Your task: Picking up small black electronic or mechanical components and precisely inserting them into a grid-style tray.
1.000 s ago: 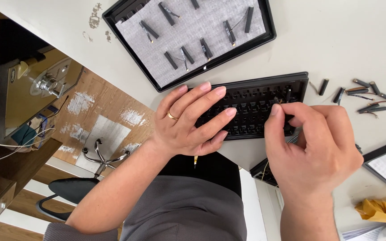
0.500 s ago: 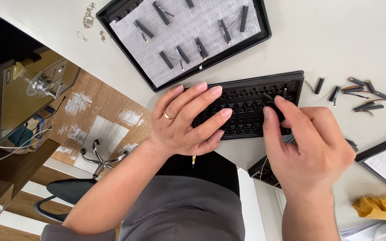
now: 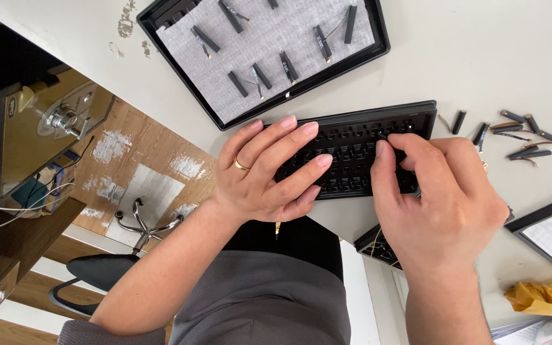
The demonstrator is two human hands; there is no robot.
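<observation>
1. At far left, below the table edge, we see a swivel chair (image 3: 137, 225) on a patched wooden floor (image 3: 122, 160).
2. The left hand (image 3: 264, 171), a gold ring (image 3: 241, 165) on one finger, lies flat with fingers spread on the left end of a black slotted tray (image 3: 359, 137); its grip is open and holds nothing.
3. The slotted tray rests on the white table (image 3: 467, 57), near the front edge, its rows of small compartments partly covered by both hands.
4. Behind it, a larger black tray (image 3: 378, 45) lined with a grey mat carries several small black components (image 3: 288, 66), well apart from one another.
5. The right hand (image 3: 439, 198) curls over the slotted tray's right half, thumb and forefinger pinched together above a compartment; whether they grip a part, we cannot tell.
6. At right, loose black components (image 3: 526, 135) with thin leads lie on the table; a yellow cloth (image 3: 541, 297) sits at lower right.
</observation>
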